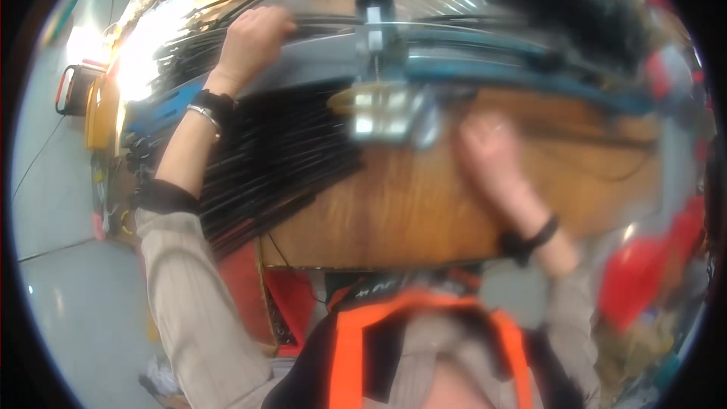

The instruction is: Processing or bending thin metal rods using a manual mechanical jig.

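My left hand (256, 44) is curled closed beside a long grey rail (318, 60), near black cable-like strands (326, 24). What its fingers hold, if anything, is hidden. Over the wooden bench top (363, 212), my right hand (491, 144) is smeared by motion, so its fingers cannot be read. A metal fixture (372, 38) stands on the rail between both hands. Just in front of it lie shiny, pale, box-like parts (382, 115), blurred, closer to my right hand. Below my left hand spreads a bundle of thin black strands (273, 148).
A blue rail (515, 68) runs off to the right behind my right hand. More black strands (568, 7) are heaped at the far right. Red containers (291, 307) stand under the near bench edge, and a red object (636, 280) is at the right.
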`<state>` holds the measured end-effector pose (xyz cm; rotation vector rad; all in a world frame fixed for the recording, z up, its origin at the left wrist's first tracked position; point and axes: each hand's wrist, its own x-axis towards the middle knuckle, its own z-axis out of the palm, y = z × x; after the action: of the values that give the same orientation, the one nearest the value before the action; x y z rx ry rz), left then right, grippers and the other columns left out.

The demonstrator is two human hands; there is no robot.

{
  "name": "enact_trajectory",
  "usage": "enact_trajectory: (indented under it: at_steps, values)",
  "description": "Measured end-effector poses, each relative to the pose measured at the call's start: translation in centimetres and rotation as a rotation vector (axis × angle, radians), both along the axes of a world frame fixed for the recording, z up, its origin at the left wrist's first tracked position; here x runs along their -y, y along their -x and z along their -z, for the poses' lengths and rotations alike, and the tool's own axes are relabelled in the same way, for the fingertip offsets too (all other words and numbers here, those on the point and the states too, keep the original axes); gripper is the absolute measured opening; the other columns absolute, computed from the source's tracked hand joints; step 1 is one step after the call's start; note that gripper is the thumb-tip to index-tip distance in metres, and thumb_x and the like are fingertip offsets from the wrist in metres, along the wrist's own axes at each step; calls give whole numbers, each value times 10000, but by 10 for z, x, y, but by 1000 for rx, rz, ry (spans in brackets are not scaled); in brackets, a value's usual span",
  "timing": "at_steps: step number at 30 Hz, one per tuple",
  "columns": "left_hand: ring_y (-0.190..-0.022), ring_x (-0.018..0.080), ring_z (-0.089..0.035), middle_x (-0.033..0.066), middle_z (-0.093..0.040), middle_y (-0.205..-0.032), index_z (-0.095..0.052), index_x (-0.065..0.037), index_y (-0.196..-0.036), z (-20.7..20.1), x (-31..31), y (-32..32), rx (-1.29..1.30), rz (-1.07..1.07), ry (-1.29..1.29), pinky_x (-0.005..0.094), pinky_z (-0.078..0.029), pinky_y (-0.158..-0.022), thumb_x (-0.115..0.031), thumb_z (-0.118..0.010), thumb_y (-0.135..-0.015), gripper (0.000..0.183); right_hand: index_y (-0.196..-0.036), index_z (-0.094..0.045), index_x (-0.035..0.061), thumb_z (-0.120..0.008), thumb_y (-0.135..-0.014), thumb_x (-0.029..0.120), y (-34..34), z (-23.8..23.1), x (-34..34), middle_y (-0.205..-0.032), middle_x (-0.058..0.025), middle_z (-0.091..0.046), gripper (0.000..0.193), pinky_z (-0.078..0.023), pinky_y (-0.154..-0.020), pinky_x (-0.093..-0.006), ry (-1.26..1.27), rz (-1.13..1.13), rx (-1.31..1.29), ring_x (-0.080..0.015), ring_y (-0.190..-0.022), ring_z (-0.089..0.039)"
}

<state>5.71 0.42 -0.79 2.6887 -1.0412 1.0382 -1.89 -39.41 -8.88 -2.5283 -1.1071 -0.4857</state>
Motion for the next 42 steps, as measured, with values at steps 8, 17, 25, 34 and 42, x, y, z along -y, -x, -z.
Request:
enact_trajectory:
  at_steps: [8,17,25,34,42]
  values:
    - [-861,219,-631,71,-653,-925,-640,-88,-972,26,-6,72,-45,-256,-106,359,-454,-728,-44,-661,-790,188,-961,-596,57,-599,-715,54,-17,12,-4,-912,-107,-553,246,-462,-718,-398,206,-47,6,-295,-873,-544]
    - [-712,185,-580,16,-576,-770,-579,-138,-802,54,19,118,-115,-505,-284,339,-416,-643,-129,-600,-807,24,-949,-546,40,-601,-756,47,17,-14,-31,-891,-139,-580,202,-474,-658,-459,167,96,-153,-361,-862,-571]
    - [-624,178,-594,2,-578,-678,-581,-134,-837,57,24,124,-143,-484,-241,325,-438,-592,-115,-587,-801,42,-1018,-564,53,-633,-879,180,31,-24,-21,-806,-176,-632,200,-481,-657,-481,292,53,-621,-387,-745,-612]
    - [-684,213,-658,35,-633,-739,-591,-101,-892,58,24,124,-446,-613,-194,349,-490,-558,-163,-590,-850,75,-953,-638,41,-625,-880,140,46,-38,-29,-807,-167,-644,124,-501,-671,-459,151,-207,-587,-381,-791,-628]
    - [-736,209,-602,57,-553,-789,-570,-95,-889,58,6,136,-197,-405,-242,339,-483,-554,-178,-606,-852,97,-998,-695,24,-632,-887,115,50,-34,-35,-903,-186,-687,157,-529,-728,-403,-27,-386,-726,-358,-814,-662]
